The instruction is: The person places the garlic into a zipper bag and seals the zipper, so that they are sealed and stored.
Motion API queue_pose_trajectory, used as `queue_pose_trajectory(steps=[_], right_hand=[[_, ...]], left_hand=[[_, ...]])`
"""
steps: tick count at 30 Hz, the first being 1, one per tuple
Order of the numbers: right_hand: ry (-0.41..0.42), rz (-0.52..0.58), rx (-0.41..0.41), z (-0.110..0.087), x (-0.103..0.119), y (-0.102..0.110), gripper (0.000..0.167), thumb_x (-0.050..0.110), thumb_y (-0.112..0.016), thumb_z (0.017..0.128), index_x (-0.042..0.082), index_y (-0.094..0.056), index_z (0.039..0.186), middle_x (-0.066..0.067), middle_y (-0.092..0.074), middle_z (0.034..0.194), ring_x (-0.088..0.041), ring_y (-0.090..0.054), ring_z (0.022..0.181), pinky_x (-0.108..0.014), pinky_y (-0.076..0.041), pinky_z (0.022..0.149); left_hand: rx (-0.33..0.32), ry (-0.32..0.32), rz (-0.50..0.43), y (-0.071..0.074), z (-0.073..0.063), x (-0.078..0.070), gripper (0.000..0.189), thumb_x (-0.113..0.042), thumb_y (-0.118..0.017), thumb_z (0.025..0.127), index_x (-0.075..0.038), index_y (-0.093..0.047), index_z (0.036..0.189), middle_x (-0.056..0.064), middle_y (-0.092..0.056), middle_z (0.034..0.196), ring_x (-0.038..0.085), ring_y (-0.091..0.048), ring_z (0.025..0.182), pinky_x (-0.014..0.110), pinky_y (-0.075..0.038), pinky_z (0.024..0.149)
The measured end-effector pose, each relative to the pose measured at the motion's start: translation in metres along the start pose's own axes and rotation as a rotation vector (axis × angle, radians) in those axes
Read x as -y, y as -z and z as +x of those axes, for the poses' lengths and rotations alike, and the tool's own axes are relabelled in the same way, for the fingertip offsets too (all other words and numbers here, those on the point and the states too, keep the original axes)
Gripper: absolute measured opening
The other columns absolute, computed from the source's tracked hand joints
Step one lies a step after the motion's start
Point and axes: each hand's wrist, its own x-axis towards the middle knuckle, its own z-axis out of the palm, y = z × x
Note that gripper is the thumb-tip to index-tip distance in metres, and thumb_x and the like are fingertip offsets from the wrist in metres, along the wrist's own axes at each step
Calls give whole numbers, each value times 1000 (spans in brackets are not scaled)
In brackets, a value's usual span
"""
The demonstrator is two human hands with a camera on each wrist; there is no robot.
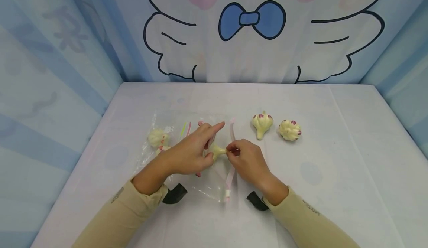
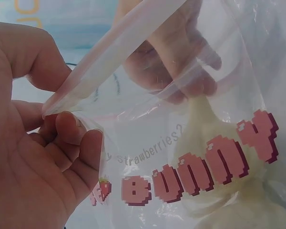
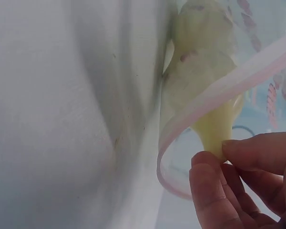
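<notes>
Tan sleeves (image 1: 117, 218) lay nearest the camera, stretched over the table (image 1: 334, 203). The left hand (image 1: 190, 147) was clamped on the pink rim (image 1: 230, 177) of a clear bag (image 1: 207, 186), left of the table's middle. The right hand (image 1: 247, 160) was clamped, by its fingertips, on the neck of 1 garlic bulb (image 1: 218, 151); its round body lay within the bag's mouth, its neck by the rim. The bulb looked like a moulded model: probably light, firm and smooth, a little slippery, hardly fragile. Its narrow neck seemed the surest hold. The bag looked thin and floppy, so its stiffer rim seemed the place to grip. At least 2 more bulbs (image 1: 158, 138) sat inside, at the end towards the table's left edge; pink letters (image 2: 194, 177) crossed the bag's wall. Outside it — towards the table's far edge, right of the rim — lay 2 loose bulbs (image 1: 262, 125), just beside each other, both purple-marked.
</notes>
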Motion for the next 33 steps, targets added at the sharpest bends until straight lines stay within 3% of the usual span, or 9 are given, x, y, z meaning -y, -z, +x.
queue_pose_trajectory(steps=[8, 16, 21, 26, 33], right_hand=[[26, 9, -13, 1, 3, -3, 7, 6, -72, 86, 4, -76, 92, -5, -69, 89, -20, -69, 83, -37, -56, 75], [-17, -24, -38, 7, 4, -7, 7, 4, -69, 87, 5, -75, 89, -5, -68, 86, -20, -66, 80, -36, -54, 72], [-1, -31, -29, 6, 4, -9, 10, 5, -68, 88, 3, -77, 93, -5, -71, 89, -19, -68, 82, -37, -55, 74], [0, -1, 43, 3, 6, -8, 17, 7, -65, 90, 3, -77, 101, -3, -73, 92, -17, -68, 84, -36, -55, 76], [-49, 138, 187, 2, 8, -7, 26, 11, -64, 93, 3, -73, 116, -6, -73, 106, -18, -70, 96, -38, -55, 84]], left_hand=[[2, -4, -3, 0, 0, 1, 74, 4, -52, 80, 7, -32, 152, 0, -40, 87, 12, -39, 75, 28, -40, 69], [2, -2, -4, 0, -1, 0, 74, 3, -52, 81, 7, -32, 152, 0, -40, 87, 12, -39, 76, 28, -40, 69], [2, -3, 2, 0, -1, 0, 74, 4, -52, 81, 6, -32, 153, 0, -39, 87, 12, -38, 75, 28, -40, 68], [6, 15, 5, 0, 0, 0, 76, 4, -52, 80, 5, -32, 153, 0, -39, 88, 12, -37, 75, 28, -38, 67], [13, 20, 1, 0, 0, 1, 77, 3, -51, 80, 4, -31, 154, 0, -40, 88, 12, -37, 75, 29, -38, 67]])
